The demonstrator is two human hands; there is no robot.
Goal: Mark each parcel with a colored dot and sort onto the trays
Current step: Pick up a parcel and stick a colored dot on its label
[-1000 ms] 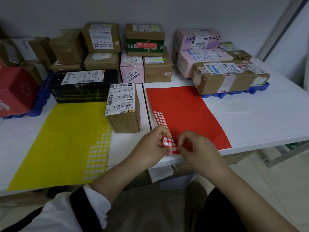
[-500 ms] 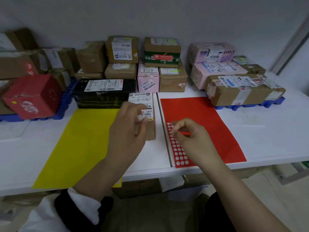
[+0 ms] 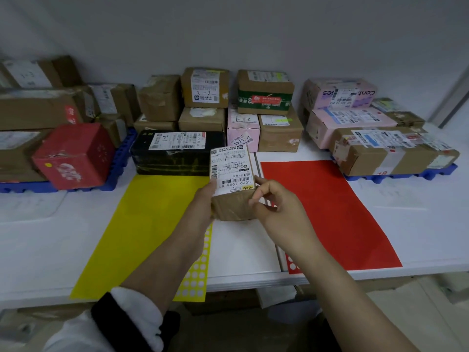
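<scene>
Boxes [image 3: 73, 153] fill L tray [image 3: 119, 160], R tray [image 3: 406, 177]; L hand [image 3: 203, 201], R hand [image 3: 279, 212] hold pkg [image 3: 233, 208].

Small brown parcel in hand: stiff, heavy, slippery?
Probably stiff: the parcel keeps square edges in the grip of the left hand. Likely light: that hand holds it by one side. Its taped front looks glossy, so maybe slippery.

Parcel depot: labelled parcels [image 3: 204, 87] stacked on trays [image 3: 396, 178].

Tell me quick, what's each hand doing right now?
Left hand: grips the small brown parcel by its left side.
Right hand: fingers curled at the parcel's right edge; whether it holds anything cannot be told.
</scene>
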